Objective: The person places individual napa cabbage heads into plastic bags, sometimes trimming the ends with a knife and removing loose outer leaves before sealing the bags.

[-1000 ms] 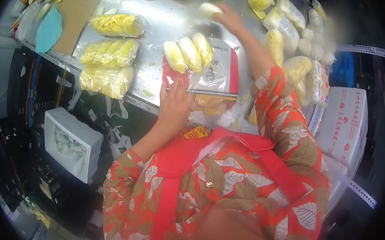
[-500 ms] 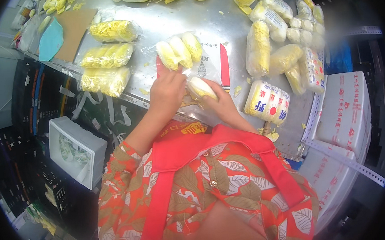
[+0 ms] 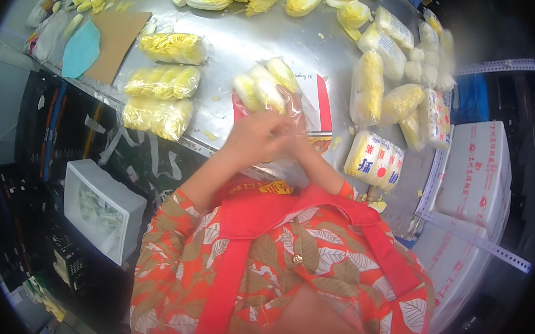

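Several small yellow-white napa cabbage hearts (image 3: pixel 268 94) lie side by side in a clear plastic bag (image 3: pixel 265 169) on the metal table in front of me. My left hand (image 3: pixel 254 138) is closed on the bag's near, open end. My right hand (image 3: pixel 292 112) reaches into the bag beside the nearest cabbage heart; film and my left hand blur and cover its fingers, so its grip does not show. Under the bag lies a white sheet with red edges (image 3: pixel 324 104).
Bagged yellow cabbage packs (image 3: pixel 161 82) lie to the left, near brown cardboard (image 3: pixel 123 37) with a blue-green piece (image 3: pixel 81 49). Wrapped packs (image 3: pixel 375 159) crowd the right side. Loose cabbages (image 3: pixel 303 1) line the far side. A white foam box (image 3: pixel 106 209) stands lower left; cartons (image 3: pixel 473 177) stand right.
The cabbage heart in my right hand has gone into the bag with the others. My right hand has moved forward into the bag, and my left hand has come closer to it.
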A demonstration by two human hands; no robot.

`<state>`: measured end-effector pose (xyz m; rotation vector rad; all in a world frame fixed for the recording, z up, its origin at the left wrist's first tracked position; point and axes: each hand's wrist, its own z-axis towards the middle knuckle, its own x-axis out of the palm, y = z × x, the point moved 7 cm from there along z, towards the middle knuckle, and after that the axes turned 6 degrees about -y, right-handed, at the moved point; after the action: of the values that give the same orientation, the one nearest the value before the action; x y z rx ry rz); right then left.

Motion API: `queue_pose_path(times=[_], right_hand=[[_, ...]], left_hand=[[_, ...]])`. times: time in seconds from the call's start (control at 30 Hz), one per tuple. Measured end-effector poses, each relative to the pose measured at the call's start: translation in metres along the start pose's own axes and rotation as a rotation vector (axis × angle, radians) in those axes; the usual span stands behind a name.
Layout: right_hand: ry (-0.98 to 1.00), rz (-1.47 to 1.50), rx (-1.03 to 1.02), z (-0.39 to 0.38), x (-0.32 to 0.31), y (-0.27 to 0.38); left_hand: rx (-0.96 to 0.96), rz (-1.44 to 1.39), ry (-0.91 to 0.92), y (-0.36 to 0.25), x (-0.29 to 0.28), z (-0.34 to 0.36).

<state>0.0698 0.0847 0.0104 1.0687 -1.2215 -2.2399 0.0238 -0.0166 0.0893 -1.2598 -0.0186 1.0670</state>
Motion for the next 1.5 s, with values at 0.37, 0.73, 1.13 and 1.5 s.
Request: queue_pose_path(times=[0.37,0.73,1.13,1.5], right_hand=[[0.058,-0.151,-0.044,0.018,-0.005,0.013],[0.058,-0.284,0.004,0.027,0.02,0.0],[0.081,-0.28,0.004,0.032,0.037,-0.004],[0.155,-0.163,0.032,0.015,0.039,-0.007]], left_hand=[[-0.513,0.306,0.132,0.169,0.001,0.056],[-0.682,-0.371,0.121,0.19,0.016,0.042],[-0.419,-0.058,0.127,0.192,0.021,0.043],[-0.155,0.361,0.314,0.156,0.024,0.081]])
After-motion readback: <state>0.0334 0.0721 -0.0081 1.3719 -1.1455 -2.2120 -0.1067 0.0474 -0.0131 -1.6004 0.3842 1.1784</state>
